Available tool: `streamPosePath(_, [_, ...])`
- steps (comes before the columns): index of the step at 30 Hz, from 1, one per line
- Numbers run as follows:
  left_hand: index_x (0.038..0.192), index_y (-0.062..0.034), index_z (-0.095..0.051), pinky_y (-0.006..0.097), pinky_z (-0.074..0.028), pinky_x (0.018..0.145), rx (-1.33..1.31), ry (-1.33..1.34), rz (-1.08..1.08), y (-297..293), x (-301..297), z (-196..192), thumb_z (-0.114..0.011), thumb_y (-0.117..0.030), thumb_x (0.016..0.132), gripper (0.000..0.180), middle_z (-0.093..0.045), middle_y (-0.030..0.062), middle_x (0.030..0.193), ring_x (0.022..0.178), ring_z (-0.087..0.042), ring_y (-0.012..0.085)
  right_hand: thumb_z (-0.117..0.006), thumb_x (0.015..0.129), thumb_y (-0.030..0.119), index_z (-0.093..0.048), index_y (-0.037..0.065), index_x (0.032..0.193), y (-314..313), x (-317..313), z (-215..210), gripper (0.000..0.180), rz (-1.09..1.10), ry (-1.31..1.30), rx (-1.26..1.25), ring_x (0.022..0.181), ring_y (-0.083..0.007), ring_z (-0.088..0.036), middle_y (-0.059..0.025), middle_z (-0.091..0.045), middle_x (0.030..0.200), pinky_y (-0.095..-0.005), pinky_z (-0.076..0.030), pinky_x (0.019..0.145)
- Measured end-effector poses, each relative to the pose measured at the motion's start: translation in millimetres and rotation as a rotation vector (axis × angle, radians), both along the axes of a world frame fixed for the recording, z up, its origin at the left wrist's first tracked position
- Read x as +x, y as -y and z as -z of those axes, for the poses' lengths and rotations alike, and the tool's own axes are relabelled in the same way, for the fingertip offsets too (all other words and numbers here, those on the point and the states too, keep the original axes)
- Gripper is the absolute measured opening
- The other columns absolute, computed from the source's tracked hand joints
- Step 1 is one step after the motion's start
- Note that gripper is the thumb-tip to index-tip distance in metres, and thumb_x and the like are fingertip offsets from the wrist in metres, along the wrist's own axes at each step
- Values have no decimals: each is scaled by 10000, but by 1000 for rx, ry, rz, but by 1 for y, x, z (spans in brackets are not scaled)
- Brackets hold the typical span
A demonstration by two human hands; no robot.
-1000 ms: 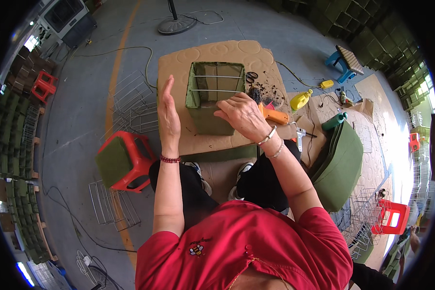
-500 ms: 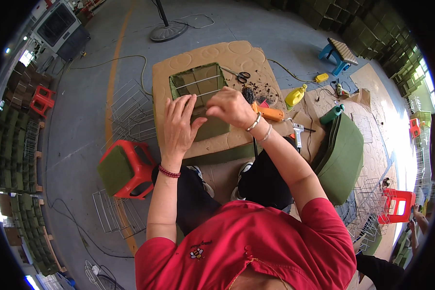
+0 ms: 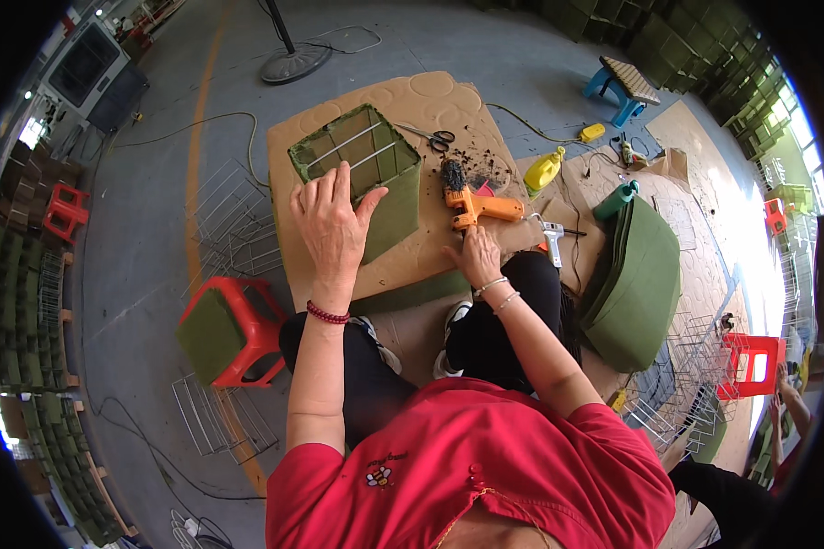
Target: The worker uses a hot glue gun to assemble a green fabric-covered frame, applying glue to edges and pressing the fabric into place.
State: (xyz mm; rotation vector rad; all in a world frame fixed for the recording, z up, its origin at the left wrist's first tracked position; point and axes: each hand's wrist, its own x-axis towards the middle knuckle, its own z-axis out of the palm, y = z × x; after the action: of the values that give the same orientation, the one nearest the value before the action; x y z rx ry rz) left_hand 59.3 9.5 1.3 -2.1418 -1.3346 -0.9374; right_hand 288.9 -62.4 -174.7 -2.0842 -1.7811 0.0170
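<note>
Reaching over the near edge of the cardboard (image 3: pixel 293 265) tabletop, the person's left hand (image 3: pixel 331 220) hangs at the near rim of a green box (image 3: pixel 398 201), fingers extended, thumb well out to the side, gripping nothing visible. The right hand (image 3: pixel 478 259) is by the tabletop's near right edge, its partly bent fingers meeting the rear of an orange glue gun (image 3: pixel 493 208); whether they have closed around it is hard to tell, since the hand's back hides them. A strip of cardboard separates the gun from the box's right wall, widening toward the near edge. Scissors (image 3: pixel 441 140) and scattered dark scraps (image 3: pixel 490 165) take up the far right portion, and a yellow bottle (image 3: pixel 545 169) is just past the right edge.

The box sits left of the middle of the tabletop, turned at an angle, its left corner near the cardboard's left edge. Its mouth is open, with two pale metal rods (image 3: pixel 343 145) crossing it. Dull green covering wraps the walls, and the rim looks uneven. The gun's nozzle end is coated in black residue.
</note>
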Motion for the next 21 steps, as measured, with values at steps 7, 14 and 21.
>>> streamPosePath(7, [1170, -37, -643, 440, -405, 965, -43, 133, 67, 5, -5, 11, -621, -514, 885, 556, -643, 50, 1096, 1006, -570, 224, -806, 735, 433, -525, 9, 1034, -23, -2, -9, 590, 351, -170, -83, 920, -336, -652, -188, -633, 960, -414, -545, 739])
streamPosePath(14, [1150, -37, -652, 439, -409, 961, 2, 229, 118, 0, 0, 16, -641, -492, 881, 528, -643, 51, 1088, 995, -574, 228, -808, 729, 390, -437, 6, 1131, -55, 5, -19, 668, 382, -219, -198, 979, -337, -648, -230, -637, 1045, -407, -551, 765])
streamPosePath(21, [1132, -57, -682, 406, -454, 907, -131, 334, 114, -13, -11, -31, -651, -345, 912, 364, -709, 81, 1030, 982, -636, 237, -759, 742, 339, -272, -54, 1400, -51, 33, 9, 907, 323, -316, -18, 959, -405, -642, -271, -616, 1068, -474, -512, 841])
